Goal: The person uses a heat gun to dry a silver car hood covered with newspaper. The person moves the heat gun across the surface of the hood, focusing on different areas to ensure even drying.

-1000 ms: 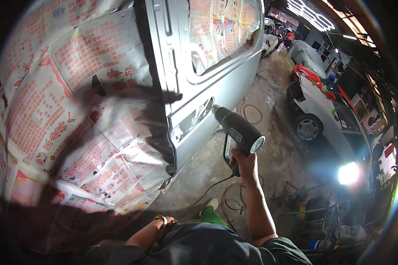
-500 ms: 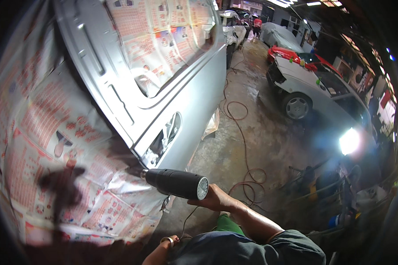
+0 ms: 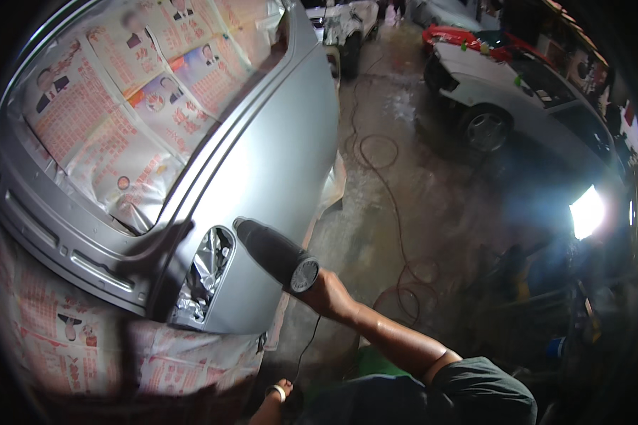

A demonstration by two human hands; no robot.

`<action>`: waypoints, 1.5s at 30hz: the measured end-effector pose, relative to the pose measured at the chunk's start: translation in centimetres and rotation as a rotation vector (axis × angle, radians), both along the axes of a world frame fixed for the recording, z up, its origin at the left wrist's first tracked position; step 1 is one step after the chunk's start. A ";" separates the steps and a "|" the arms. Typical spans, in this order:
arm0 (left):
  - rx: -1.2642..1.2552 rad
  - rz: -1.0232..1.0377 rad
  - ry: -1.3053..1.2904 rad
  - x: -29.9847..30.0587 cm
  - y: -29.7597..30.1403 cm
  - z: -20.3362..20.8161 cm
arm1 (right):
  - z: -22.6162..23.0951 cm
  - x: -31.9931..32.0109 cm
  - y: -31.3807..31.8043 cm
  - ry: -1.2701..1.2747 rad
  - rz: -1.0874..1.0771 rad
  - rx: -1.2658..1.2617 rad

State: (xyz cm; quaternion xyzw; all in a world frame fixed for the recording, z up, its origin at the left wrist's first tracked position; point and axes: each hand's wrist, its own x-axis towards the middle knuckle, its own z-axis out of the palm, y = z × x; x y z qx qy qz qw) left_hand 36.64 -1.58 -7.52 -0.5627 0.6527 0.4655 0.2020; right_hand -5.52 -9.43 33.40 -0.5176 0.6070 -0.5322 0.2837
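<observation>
My right hand [image 3: 331, 294] is wrapped around the grip of a black heat gun [image 3: 273, 253], which has a round vented cap at its rear. Its nozzle points up and left, close to the grey painted car body panel [image 3: 276, 152], just right of the oval lamp opening [image 3: 209, 273]. Whether the nozzle touches the panel I cannot tell. A thin dark cord [image 3: 306, 347] hangs from the gun down to my left hand [image 3: 281, 389]. Low by my body, that hand has curled fingers closed on the cord, with a pale band at the wrist.
Printed masking paper [image 3: 156, 358] covers the window and the area below the panel. A reddish hose [image 3: 397, 230] loops over the concrete floor. To the right stand a whitish car [image 3: 489, 78] and a bright work lamp [image 3: 587, 212]; a red car [image 3: 468, 37] is farther back.
The heat gun has swung up and left, from below the panel's lower corner to beside the lamp opening. My view has shifted, so the panel appears lower and turned. My left hand stays low.
</observation>
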 end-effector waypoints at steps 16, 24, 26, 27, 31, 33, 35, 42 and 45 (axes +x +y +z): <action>0.188 0.240 -0.296 -9.4 0.9 4.7 | -4.7 -6.3 1.7 0.114 0.331 0.240; 0.171 0.212 -0.240 -10.1 2.0 5.7 | -3.3 -5.5 1.6 0.100 0.462 0.205; 0.168 0.166 -0.229 -11.5 1.6 5.7 | -2.7 -6.4 1.2 0.108 0.419 0.196; 0.187 0.158 -0.220 -11.9 1.5 5.4 | -2.3 -6.8 1.0 0.110 0.404 0.191; 0.243 0.094 -0.165 -14.5 0.5 4.4 | -1.6 -9.3 -0.2 0.113 0.325 0.146; 0.263 0.056 -0.168 -16.5 0.2 3.9 | -1.1 -10.9 -0.8 0.106 0.295 0.153; 0.282 0.049 -0.126 -17.9 -1.1 2.8 | -0.5 -12.3 -1.7 0.091 0.282 0.146; 0.340 -0.011 -0.099 -21.4 -6.6 -1.2 | 0.1 -18.0 -7.8 0.071 0.319 0.118; 0.351 -0.030 -0.069 -24.9 -9.5 -1.1 | 0.4 -21.3 -10.9 0.052 0.337 0.137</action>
